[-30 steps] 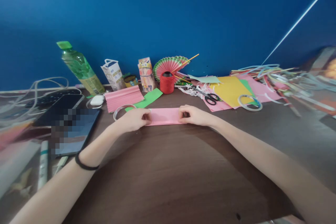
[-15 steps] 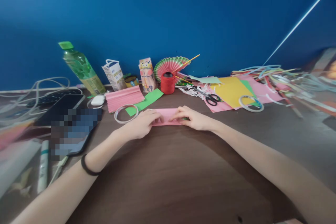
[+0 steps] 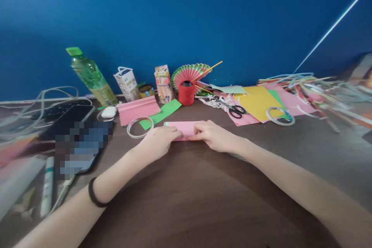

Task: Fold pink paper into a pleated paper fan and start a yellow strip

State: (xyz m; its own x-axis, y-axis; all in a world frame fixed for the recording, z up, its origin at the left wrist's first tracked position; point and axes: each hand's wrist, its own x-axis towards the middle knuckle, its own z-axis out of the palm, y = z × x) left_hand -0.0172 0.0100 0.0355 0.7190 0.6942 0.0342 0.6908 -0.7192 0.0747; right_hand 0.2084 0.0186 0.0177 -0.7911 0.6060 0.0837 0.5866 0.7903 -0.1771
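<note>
In front of the red spool (image 3: 186, 96), a pink strip (image 3: 187, 126) is held along its near edge by the left hand (image 3: 159, 139) and right hand (image 3: 213, 135), fingers narrowed.

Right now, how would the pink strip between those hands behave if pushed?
The pink strip looks like thin paper, so it is probably light and floppy. Being flat, it would likely slide rather than roll. With the left hand and right hand on it, a push might crease it.
</note>
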